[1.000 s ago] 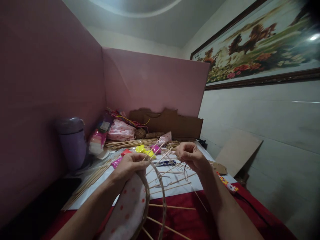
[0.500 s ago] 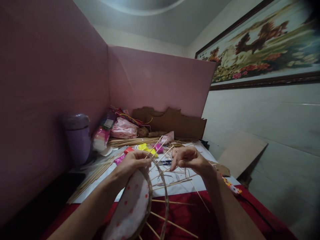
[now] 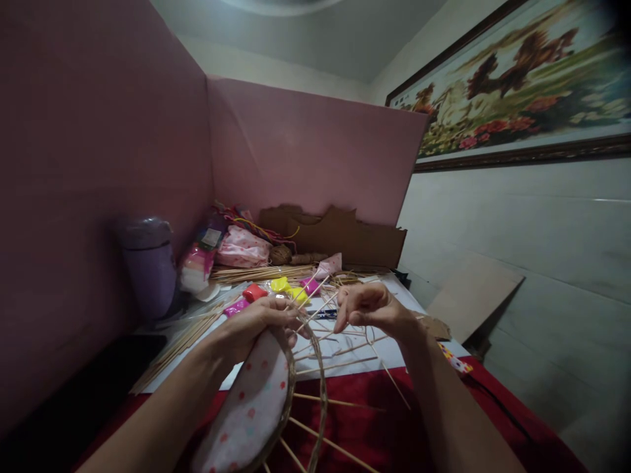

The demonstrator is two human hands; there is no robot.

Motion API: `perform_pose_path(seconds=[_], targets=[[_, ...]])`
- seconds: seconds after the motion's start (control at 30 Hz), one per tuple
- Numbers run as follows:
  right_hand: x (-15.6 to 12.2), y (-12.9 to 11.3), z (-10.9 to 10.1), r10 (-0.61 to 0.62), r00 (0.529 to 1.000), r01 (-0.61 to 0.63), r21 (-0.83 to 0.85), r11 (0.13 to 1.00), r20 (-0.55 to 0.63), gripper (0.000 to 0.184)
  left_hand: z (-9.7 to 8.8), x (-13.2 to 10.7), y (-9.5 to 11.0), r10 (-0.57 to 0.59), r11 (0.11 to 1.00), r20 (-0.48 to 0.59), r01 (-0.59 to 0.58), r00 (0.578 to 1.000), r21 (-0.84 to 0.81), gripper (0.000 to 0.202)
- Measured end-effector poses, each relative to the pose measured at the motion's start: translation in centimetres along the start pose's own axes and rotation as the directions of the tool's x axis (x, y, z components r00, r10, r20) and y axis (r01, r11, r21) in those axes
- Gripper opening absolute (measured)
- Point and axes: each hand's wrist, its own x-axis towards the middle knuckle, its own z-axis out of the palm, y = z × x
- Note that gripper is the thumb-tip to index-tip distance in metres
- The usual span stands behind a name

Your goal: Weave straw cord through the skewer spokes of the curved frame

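In the head view, my left hand grips the upper edge of a half-made round basket of sticks and twine. Its base is covered in white cloth with red dots and rimmed with twine. Thin wooden sticks fan out from that rim to the right, crossed by a twine ring. To the right of the upper sticks, my right hand is held with thumb and fingers pinched together. Whatever lies between those fingers is too fine to make out.
Coloured packets and bundles of sticks lie on the white tabletop sheet. A purple tumbler stands at left. Behind are a twine ball and torn cardboard. Red cloth covers the near side.
The basket and my left hand have shifted slightly left in view. My right hand stays pinched at nearly the same spot. The whole view has tilted a little.
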Motion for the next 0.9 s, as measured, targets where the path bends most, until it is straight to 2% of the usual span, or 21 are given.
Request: perform_pose_path(seconds=[0.27,0.4,0.67,0.9], targets=[[0.2,-0.1,0.6,0.023,0.998,-0.020,-0.046,0.999,0.060,0.014,-0.8,0.5,-0.3,-0.035,0.972,0.015,0.031,0.999,0.234,0.026],[0.4,-0.1,0.9,-0.006,0.993,0.009,-0.023,1.000,0.115,0.015,-0.9,1.0,-0.4,-0.061,0.969,0.013,0.056,0.998,0.239,0.031],[0.5,-0.7,1.5,0.017,0.989,-0.020,0.018,1.000,0.144,0.012,0.1,1.1,-0.1,-0.046,0.940,-0.142,0.091,0.989,0.328,0.032],[0.2,0.0,0.0,0.014,0.998,-0.012,-0.038,0.999,0.060,0.014,-0.6,1.5,-0.4,-0.042,0.956,-0.109,0.072,0.993,0.284,0.030]])
